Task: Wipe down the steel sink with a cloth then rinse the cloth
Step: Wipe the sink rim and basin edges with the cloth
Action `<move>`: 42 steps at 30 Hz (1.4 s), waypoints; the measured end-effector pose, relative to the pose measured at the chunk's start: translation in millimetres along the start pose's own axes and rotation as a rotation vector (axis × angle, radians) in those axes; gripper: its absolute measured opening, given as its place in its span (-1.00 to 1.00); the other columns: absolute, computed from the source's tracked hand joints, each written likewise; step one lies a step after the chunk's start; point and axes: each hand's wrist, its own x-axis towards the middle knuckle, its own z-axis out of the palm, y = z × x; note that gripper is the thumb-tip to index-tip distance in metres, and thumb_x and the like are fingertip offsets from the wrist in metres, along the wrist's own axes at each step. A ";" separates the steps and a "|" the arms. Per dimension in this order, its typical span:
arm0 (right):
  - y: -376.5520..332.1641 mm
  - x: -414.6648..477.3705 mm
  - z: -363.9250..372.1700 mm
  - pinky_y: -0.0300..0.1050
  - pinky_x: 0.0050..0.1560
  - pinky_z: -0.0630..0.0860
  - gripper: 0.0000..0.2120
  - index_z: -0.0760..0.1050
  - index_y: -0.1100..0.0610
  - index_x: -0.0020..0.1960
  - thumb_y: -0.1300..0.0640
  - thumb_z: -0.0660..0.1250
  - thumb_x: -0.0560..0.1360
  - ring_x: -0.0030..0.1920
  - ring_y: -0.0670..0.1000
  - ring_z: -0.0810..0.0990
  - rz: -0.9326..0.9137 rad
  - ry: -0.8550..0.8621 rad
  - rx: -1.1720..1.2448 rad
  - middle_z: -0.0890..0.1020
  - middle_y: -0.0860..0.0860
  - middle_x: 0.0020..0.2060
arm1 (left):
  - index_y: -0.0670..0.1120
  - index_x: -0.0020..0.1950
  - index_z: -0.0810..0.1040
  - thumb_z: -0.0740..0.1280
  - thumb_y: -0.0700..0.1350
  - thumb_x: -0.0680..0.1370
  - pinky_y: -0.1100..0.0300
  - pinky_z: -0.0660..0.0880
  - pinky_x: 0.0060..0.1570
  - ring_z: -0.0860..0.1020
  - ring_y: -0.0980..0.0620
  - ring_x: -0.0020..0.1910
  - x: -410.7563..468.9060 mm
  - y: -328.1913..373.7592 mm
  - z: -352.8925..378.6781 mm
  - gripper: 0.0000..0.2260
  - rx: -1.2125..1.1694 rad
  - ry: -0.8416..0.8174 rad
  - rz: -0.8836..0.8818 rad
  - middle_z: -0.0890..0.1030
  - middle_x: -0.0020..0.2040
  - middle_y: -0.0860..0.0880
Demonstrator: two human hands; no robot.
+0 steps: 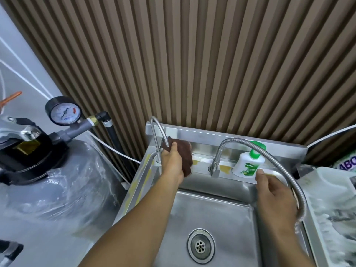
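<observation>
The steel sink (227, 214) fills the lower middle, with its drain (201, 246) near the bottom edge. My left hand (172, 163) presses a brown cloth (184, 151) against the sink's back ledge and splashback, beside the thin gooseneck tap (157, 130) at the back left corner. My right hand (273, 197) hovers over the basin's right side with fingers loosely spread, close to the flexible metal hose tap (273, 160); I see nothing in it.
A white and green soap bottle (247, 163) stands on the back ledge by the hose tap's base (213, 168). A plastic-wrapped tank (57, 182) with a pressure gauge (64, 111) stands left. White plastic containers (331, 197) sit right. A ribbed wall panel (192, 64) rises behind.
</observation>
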 end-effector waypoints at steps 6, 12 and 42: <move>-0.3 15.9 14.4 -0.05 -0.03 0.40 -0.65 0.62 0.05 -0.07 -0.17 0.21 0.61 -0.03 0.08 0.59 -0.017 -0.113 -0.044 0.68 -0.02 -0.15 | -0.10 0.49 0.38 0.14 0.05 0.69 0.01 0.37 0.38 0.45 -0.24 0.37 35.4 12.4 37.1 -0.58 0.102 0.338 0.353 0.49 0.40 -0.20; 13.0 28.4 51.9 -0.09 0.10 0.45 -0.60 0.52 0.01 0.31 -0.18 0.24 0.59 0.01 -0.05 0.57 -0.007 -0.299 -0.176 0.66 -0.04 0.12 | -0.27 0.57 0.19 0.10 -0.09 0.70 -0.06 0.12 0.48 0.20 -0.26 0.53 86.5 20.2 57.4 -0.53 0.528 0.454 0.562 0.26 0.54 -0.29; 34.6 62.6 150.9 0.04 -0.08 0.46 -0.84 0.39 0.03 0.12 0.00 0.22 0.58 0.05 0.21 0.58 -0.076 -0.328 -0.505 0.58 0.07 0.03 | -0.22 0.44 0.42 0.14 -0.07 0.51 -0.17 -0.02 0.56 0.23 -0.23 0.54 74.9 -50.9 52.2 -0.48 1.322 -0.165 1.276 0.43 0.44 -0.17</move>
